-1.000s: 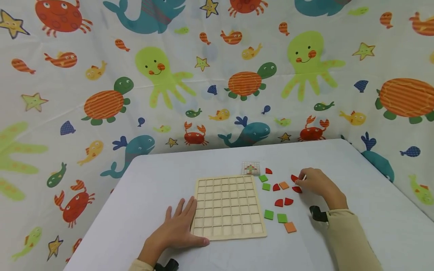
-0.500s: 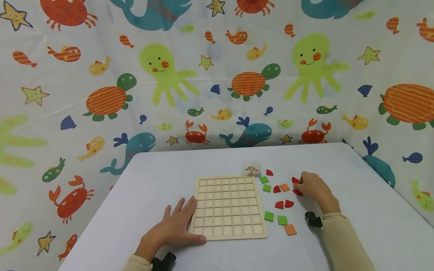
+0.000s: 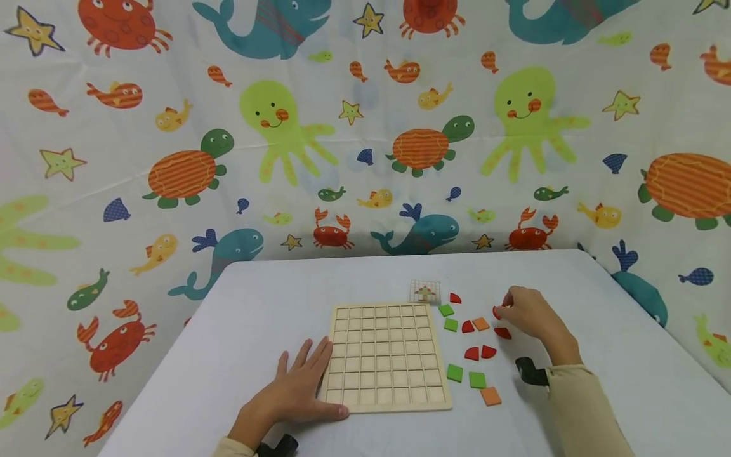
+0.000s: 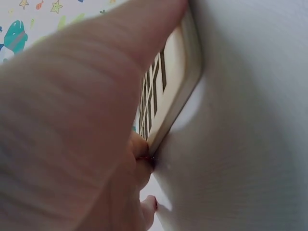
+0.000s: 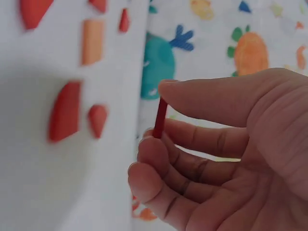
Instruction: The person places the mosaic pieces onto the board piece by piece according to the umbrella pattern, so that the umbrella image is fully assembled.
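Note:
My left hand (image 3: 297,387) lies spread along the left edge of a wooden grid board (image 3: 386,355), its thumb at the near left corner. In the left wrist view, fingers reach along the board's side. My right hand (image 3: 533,314) is raised to the right of the loose pieces. Between its thumb and fingertips it pinches a thin red piece (image 5: 161,118), seen edge-on in the right wrist view. Just left of this hand a red quarter-circle piece (image 3: 495,312) is partly hidden. Another red quarter-circle piece (image 3: 502,332) lies on the table nearer me.
Right of the board lie several green square tiles (image 3: 454,372), orange square tiles (image 3: 490,397) and more red quarter-circle pieces (image 3: 471,353). A small card with a gridded picture (image 3: 425,291) lies behind the board. A sea-animal cloth (image 3: 354,158) hangs beyond the white table (image 3: 285,292).
My right hand has shifted slightly among the red pieces, first leftward, then back a little to the right. My left hand stays at the board's edge. The head view has tilted slightly.

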Motion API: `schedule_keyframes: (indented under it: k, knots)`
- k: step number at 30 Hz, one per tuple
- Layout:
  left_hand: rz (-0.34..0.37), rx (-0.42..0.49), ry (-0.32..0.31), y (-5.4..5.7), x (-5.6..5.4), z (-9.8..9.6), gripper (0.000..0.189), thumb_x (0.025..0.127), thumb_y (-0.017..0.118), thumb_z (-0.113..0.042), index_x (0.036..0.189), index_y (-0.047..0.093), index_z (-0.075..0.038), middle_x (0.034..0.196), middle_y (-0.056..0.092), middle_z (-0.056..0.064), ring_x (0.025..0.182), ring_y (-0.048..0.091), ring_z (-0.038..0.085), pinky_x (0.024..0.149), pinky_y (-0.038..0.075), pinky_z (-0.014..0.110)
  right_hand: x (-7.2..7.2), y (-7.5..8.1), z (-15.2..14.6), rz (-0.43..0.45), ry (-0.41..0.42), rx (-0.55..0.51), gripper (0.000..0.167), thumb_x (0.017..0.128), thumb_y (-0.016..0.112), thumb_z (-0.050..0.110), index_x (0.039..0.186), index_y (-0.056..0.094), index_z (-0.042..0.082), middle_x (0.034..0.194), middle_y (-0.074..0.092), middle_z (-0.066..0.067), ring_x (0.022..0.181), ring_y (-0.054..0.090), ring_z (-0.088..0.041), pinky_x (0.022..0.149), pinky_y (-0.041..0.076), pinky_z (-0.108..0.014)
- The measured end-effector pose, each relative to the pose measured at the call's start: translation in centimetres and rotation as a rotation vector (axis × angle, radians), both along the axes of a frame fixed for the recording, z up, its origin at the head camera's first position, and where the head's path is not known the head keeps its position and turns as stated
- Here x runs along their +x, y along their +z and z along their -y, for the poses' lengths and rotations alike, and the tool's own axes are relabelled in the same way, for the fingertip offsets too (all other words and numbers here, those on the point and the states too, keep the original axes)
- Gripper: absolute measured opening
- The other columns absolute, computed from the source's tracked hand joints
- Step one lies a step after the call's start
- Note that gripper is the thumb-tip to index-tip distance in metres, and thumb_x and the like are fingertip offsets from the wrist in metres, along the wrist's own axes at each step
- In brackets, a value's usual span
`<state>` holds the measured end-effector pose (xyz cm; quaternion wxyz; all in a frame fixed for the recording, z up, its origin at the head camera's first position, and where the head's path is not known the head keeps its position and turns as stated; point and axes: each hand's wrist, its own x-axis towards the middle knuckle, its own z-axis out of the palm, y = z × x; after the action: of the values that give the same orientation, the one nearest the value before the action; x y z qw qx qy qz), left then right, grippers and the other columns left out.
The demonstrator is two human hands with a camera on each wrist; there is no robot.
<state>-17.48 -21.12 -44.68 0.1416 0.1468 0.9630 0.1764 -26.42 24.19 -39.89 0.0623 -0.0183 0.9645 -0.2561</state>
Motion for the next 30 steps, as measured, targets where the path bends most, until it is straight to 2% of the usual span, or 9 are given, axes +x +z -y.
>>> schedule_keyframes:
  k: [4,7,11,15,19,25,30]
  knots:
    - [-0.004,0.014,-0.003,0.3,0.2,0.0,0.129,0.078,0.082,-0.074,0.169,0.026,-0.003,0.177,0.019,0.015,0.162,0.008,0.045,0.119,0.000,0.078,0.3,1.6,2.7,-0.122,0.093,-0.015,0.025,0.101,0.072,0.011,0.112,0.066,-0.011,0.093,0.070,-0.015,0.084,0.064,-0.029,0.077,0.061,-0.045]
    - [-0.007,0.026,0.000,0.4,0.3,0.0,0.129,0.078,0.081,-0.075,0.170,0.025,-0.003,0.177,0.018,0.015,0.162,0.007,0.045,0.120,-0.001,0.077,0.1,2.2,5.6,-0.184,0.169,-0.041,0.022,0.102,0.072,0.011,0.110,0.069,-0.009,0.093,0.069,-0.013,0.083,0.062,-0.026,0.077,0.060,-0.042]
    - [-0.007,0.023,0.008,0.4,0.3,0.0,0.129,0.077,0.081,-0.075,0.170,0.025,-0.004,0.178,0.018,0.014,0.162,0.007,0.044,0.120,-0.001,0.076,-0.5,2.0,9.4,-0.251,0.281,-0.081,0.015,0.102,0.072,0.010,0.102,0.071,-0.005,0.086,0.065,-0.008,0.078,0.058,-0.023,0.071,0.056,-0.037]
    - [-0.001,0.018,0.008,0.2,0.1,-0.1,0.130,0.077,0.081,-0.076,0.171,0.024,-0.006,0.178,0.018,0.012,0.163,0.006,0.042,0.121,-0.001,0.075,-1.2,1.3,12.5,-0.302,0.372,-0.101,0.012,0.101,0.073,0.007,0.097,0.071,-0.004,0.085,0.066,-0.007,0.076,0.059,-0.021,0.070,0.055,-0.038]
    - [-0.001,0.013,0.008,0.2,0.1,0.0,0.130,0.077,0.081,-0.076,0.171,0.023,-0.006,0.178,0.018,0.012,0.163,0.006,0.042,0.121,-0.001,0.075,-1.9,0.7,15.1,-0.298,0.425,-0.112,0.011,0.101,0.074,0.007,0.096,0.073,-0.004,0.088,0.070,-0.009,0.076,0.061,-0.020,0.073,0.057,-0.040]
    - [0.002,0.020,-0.002,0.2,0.2,0.1,0.129,0.079,0.081,-0.075,0.171,0.023,-0.005,0.178,0.017,0.012,0.163,0.005,0.043,0.121,-0.002,0.076,-2.7,-0.5,18.1,-0.274,0.462,-0.101,0.011,0.100,0.076,0.007,0.094,0.074,-0.003,0.090,0.072,-0.009,0.076,0.063,-0.019,0.074,0.058,-0.040]
    - [0.010,0.029,-0.005,0.1,0.5,0.2,0.129,0.080,0.081,-0.075,0.171,0.023,-0.005,0.178,0.016,0.013,0.163,0.005,0.043,0.121,-0.002,0.076,-3.0,-2.0,19.3,-0.236,0.473,-0.098,0.012,0.098,0.077,0.006,0.089,0.071,0.001,0.081,0.067,-0.005,0.070,0.056,-0.016,0.067,0.052,-0.035]
